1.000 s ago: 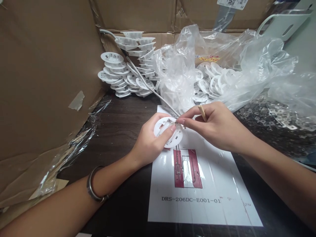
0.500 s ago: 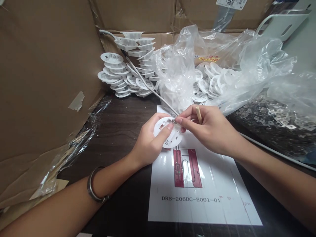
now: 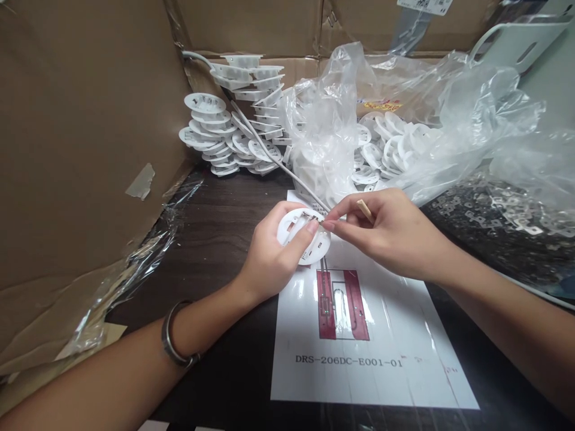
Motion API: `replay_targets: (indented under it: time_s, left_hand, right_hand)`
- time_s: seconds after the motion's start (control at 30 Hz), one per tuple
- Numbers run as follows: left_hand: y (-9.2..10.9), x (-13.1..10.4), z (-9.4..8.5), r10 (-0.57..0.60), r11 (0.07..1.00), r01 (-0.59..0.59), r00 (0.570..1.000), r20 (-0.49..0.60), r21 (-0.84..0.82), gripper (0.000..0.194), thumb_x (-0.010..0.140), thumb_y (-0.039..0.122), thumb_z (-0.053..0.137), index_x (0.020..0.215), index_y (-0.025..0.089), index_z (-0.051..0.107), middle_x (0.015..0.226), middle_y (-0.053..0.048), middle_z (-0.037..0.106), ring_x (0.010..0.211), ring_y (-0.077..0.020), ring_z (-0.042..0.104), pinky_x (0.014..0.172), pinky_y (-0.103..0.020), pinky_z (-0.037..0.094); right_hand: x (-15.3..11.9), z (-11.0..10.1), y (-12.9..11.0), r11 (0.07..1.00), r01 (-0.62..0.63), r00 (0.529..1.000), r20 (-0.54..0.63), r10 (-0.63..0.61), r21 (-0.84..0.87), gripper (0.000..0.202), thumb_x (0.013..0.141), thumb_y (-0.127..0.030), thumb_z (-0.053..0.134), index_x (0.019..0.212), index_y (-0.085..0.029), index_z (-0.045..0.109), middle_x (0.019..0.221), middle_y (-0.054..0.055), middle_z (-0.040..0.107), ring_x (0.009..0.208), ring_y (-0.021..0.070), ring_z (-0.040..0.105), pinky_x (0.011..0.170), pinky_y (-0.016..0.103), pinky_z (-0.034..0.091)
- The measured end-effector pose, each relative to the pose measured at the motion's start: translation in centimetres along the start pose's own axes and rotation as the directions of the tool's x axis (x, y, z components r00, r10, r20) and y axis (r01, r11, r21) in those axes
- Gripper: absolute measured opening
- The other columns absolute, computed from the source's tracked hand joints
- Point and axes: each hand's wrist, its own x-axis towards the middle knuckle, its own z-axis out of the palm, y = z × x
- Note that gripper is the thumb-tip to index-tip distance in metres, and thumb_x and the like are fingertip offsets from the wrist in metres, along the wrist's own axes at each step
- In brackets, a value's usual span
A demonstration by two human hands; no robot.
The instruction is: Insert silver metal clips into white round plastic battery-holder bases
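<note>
A: Quick, what's the left hand (image 3: 274, 257) doing?

B: Gripping a white disc (image 3: 312, 255), thumb lying across its face, fingers going out of sight beneath. Disc's sitting in that grip over the upper-left edge of the paper sheet (image 3: 372, 383).

A: And the right hand (image 3: 390, 233)?

B: It's holding a short wooden stick (image 3: 365, 210), tucked btwn curled fingers. Thumb + index are making a narrow pinch at the disc's right rim, prob. on a small metal piece (tiny and blurry there, so can't be sure).

A: What's the sheet showing?

B: A red-and-white diagram (image 3: 358, 299), w/ "DRS-206DC-E001-01" running below.

A: Rest of the desk (image 3: 215, 209)?

B: Stacks of white discs (image 3: 206, 120) are standing back left, a clear plastic bag (image 3: 332, 126) is bunching up beside them, and more white discs (image 3: 395, 146) are lying just right of that. A grey cable (image 3: 296, 178) is running diagonally toward the hands. Far right, a heap of flat metal pieces (image 3: 498, 209) is lying beyond the right forearm.
</note>
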Motion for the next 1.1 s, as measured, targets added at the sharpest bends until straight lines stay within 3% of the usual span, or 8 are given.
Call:
replay_targets:
  time_s: [0.17,0.27,0.5,0.73,0.93,1.1]
  left_hand:
    - [0.01,0.16,0.03,-0.082,0.99,0.085,0.996,0.034,-0.111,0.02,0.089,0.04,0.057,0.093,0.021,0.058,0.065,0.003,0.056,0.048,-0.0095,0.054,0.038,-0.019,0.051]
    - [-0.06,0.11,-0.02,-0.073,0.987,0.079,0.996,0.049,-0.142,0.018,0.091,0.039,0.054,0.093,0.022,0.058,0.062,0.004,0.055,0.047,-0.0094,0.054,0.038,-0.018,0.05]
    - [0.0,0.06,-0.09,-0.013,0.999,0.014,0.999,0.045,-0.031,0.015,0.089,0.035,0.056,0.094,0.02,0.058,0.067,0.003,0.058,0.055,-0.0092,0.056,0.046,-0.017,0.047]
    - [-0.05,0.22,-0.13,0.111,0.981,-0.111,0.994,0.01,0.157,0.012,0.085,0.027,0.062,0.092,0.018,0.058,0.07,0.003,0.058,0.062,-0.0079,0.053,0.056,-0.017,0.044]
    - [-0.2,0.25,-0.13,0.133,0.975,-0.137,0.991,0.033,0.174,0.011,0.084,0.025,0.061,0.093,0.018,0.058,0.07,0.004,0.058,0.06,-0.0082,0.053,0.054,-0.018,0.043]
    - [0.02,0.19,-0.16,0.18,0.96,-0.187,0.982,0.05,0.209,0.009,0.082,0.023,0.061,0.089,0.018,0.059,0.071,0.004,0.06,0.061,-0.0089,0.055,0.056,-0.019,0.044]
  right_hand:
    - [-0.06,0.19,0.03,0.999,0.042,0.997,-0.067,-0.043,-0.023,0.013,0.079,-0.024,0.064,0.069,-0.015,0.063,0.049,-0.005,0.046,0.043,0.0052,0.037,0.043,0.02,0.029]
    - [-0.03,0.41,0.25,0.993,0.091,0.992,-0.085,-0.097,-0.068,0.011,0.079,-0.023,0.063,0.072,-0.015,0.064,0.051,-0.005,0.048,0.045,0.0058,0.039,0.046,0.021,0.03]
    - [-0.09,0.63,0.22,0.973,0.141,0.985,-0.069,-0.156,-0.182,0.008,0.078,-0.017,0.062,0.071,-0.013,0.063,0.052,-0.004,0.049,0.047,0.0063,0.039,0.047,0.021,0.03]
    - [0.28,0.2,0.41,0.998,-0.045,0.998,0.044,0.044,0.043,0.007,0.074,-0.019,0.064,0.07,-0.015,0.061,0.052,-0.006,0.044,0.045,0.0059,0.037,0.043,0.021,0.027]
    - [0.59,-0.17,0.91,0.959,-0.191,0.977,0.139,0.164,0.209,0.017,0.074,-0.024,0.068,0.088,-0.017,0.061,0.061,-0.006,0.048,0.051,0.0066,0.043,0.05,0.021,0.034]
    - [0.55,-0.17,0.52,0.957,-0.212,0.964,0.2,0.173,0.197,0.013,0.075,-0.025,0.067,0.073,-0.015,0.06,0.066,-0.003,0.054,0.055,0.0069,0.044,0.054,0.023,0.032]
